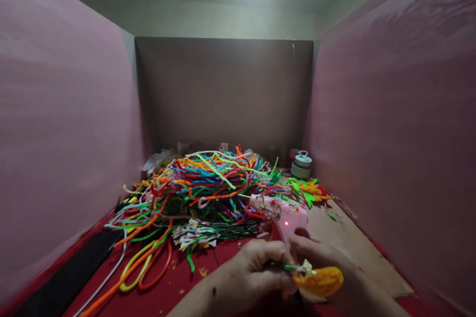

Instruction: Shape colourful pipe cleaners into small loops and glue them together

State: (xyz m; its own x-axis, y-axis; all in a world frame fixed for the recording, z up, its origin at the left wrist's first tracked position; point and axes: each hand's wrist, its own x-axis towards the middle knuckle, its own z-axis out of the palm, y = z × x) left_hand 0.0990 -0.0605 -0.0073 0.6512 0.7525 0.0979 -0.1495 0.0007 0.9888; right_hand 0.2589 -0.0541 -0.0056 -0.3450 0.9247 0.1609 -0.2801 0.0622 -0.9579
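My left hand is closed in a pinch on a green stem at the bottom centre. A small cluster of pale flower stamens sits at the stem's end. Right against it lies a fuzzy orange petal; whether it is joined to the stem I cannot tell. Behind, my right hand is wrapped round the handle of a pink hot glue gun, partly hidden by my left hand. The gun's metal nozzle points left, and a red light glows on its side.
A big heap of coloured pipe cleaners fills the middle of the red-covered table. In front lies a bundle of wire-stemmed stamens. A black strip lies left, cardboard right. A lidded bottle stands behind; pink walls flank both sides.
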